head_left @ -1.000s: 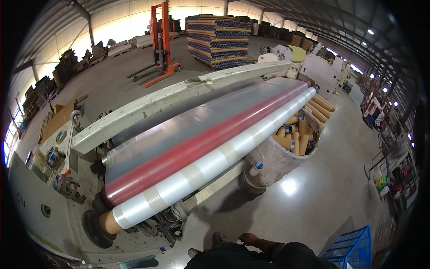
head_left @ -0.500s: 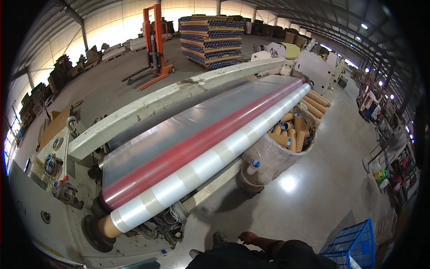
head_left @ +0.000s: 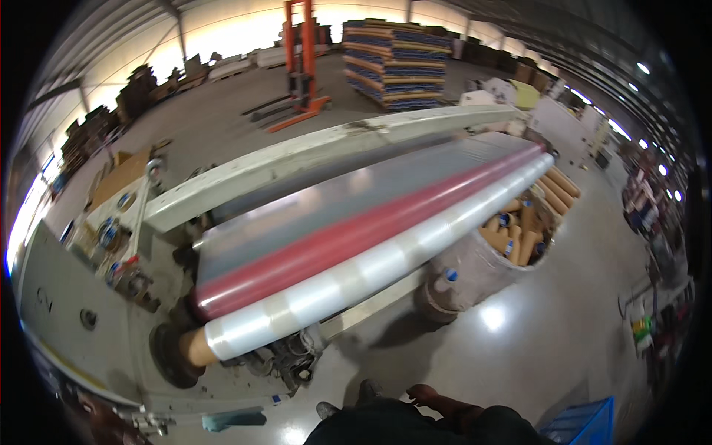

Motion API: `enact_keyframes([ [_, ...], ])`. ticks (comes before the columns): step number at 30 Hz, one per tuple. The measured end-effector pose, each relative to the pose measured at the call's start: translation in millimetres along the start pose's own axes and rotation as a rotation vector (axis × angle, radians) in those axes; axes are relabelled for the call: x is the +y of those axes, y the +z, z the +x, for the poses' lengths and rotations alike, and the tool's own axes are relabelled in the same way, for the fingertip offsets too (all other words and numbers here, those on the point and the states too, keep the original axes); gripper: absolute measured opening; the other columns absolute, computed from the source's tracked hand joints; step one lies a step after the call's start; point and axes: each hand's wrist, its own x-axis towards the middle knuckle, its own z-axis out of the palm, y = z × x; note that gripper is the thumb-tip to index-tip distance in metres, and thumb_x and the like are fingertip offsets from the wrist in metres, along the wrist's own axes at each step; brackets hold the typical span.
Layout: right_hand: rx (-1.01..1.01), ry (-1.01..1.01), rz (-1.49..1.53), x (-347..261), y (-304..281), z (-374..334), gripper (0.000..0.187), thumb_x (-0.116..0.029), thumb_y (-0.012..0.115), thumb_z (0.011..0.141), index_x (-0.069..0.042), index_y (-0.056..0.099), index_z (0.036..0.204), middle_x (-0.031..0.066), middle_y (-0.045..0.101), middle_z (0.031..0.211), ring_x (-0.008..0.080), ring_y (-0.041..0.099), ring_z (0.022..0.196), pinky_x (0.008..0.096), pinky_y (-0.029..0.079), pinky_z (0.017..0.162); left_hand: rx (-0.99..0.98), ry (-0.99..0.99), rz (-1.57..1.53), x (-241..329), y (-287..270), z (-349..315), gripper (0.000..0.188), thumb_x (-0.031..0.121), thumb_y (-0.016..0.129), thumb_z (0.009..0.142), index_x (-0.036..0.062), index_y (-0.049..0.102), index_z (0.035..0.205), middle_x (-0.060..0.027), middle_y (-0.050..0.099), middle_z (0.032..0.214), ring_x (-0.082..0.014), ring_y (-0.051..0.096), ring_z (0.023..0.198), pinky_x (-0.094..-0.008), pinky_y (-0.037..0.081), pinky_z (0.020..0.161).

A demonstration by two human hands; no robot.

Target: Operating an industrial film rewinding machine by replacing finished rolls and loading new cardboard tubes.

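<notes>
My right hand (head_left: pixel 423 395) hangs beside my body at the lower edge, above the floor, its fingers loosely apart and nothing in them. At the lower left corner my left hand (head_left: pixel 104 424), smeared by motion, is by the near end of a machine (head_left: pixel 55 285); whether it holds anything cannot be made out. A teal object (head_left: pixel 233 419), perhaps cloth, lies near it. Across the machine runs a roll of whitish film (head_left: pixel 334 285) on a brown cardboard core (head_left: pixel 194 347). Against it, on the far side, sits a long red roller (head_left: pixel 356 245), with clear film (head_left: pixel 319 208) beyond.
A plastic-lined bin (head_left: pixel 475 271) of cardboard cores (head_left: pixel 512 241) stands right of the machine, a brown bucket (head_left: pixel 434 304) at its near side. A blue crate (head_left: pixel 582 423) is at the lower right. Behind the machine are an orange lift truck (head_left: pixel 308 67) and stacked cores (head_left: pixel 397 67).
The view has swung, so the machine and bin sit farther right and the crate lower. My left hand has come into view at the lower left. My right hand stays at my side.
</notes>
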Motion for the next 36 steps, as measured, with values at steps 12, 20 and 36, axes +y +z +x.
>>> enact_keyframes([
  [12, 0.028, 0.189, 0.247, 0.6, -4.2, -2.0, 0.043, -0.030, 0.055, 0.089, -0.001, 0.050, 0.120, 0.0200, 0.059, 0.110, 0.0294, 0.063, 0.085, 0.0391, 0.053, 0.072, 0.078, -0.731, -1.403, 15.4, -132.8, 91.1, 0.051, -0.004, 0.044, 0.089, 0.0010, 0.033, 0.138, -0.0142, 0.045, 0.137, -0.0235, 0.044, 0.126, -0.0345, 0.033, 0.104],
  [20, 0.040, 0.203, 0.291, -10.4, -4.7, -12.9, 0.046, -0.033, 0.057, 0.087, -0.002, 0.050, 0.120, 0.0183, 0.061, 0.108, 0.0286, 0.062, 0.086, 0.0400, 0.051, 0.075, 0.066, -0.887, -1.559, 24.1, -145.2, 98.1, 0.054, -0.009, 0.042, 0.085, 0.0000, 0.032, 0.137, -0.0143, 0.042, 0.138, -0.0244, 0.042, 0.127, -0.0359, 0.033, 0.105],
  [36, -0.035, 0.048, 0.203, 44.1, -24.0, 41.8, 0.034, -0.013, 0.052, 0.091, 0.007, 0.050, 0.118, 0.0176, 0.060, 0.111, 0.0292, 0.062, 0.101, 0.0372, 0.053, 0.082, 0.126, -0.860, -1.474, 14.4, -145.4, 103.2, 0.058, -0.010, 0.041, 0.078, -0.0018, 0.035, 0.135, -0.0172, 0.046, 0.134, -0.0270, 0.045, 0.125, -0.0383, 0.031, 0.107],
])
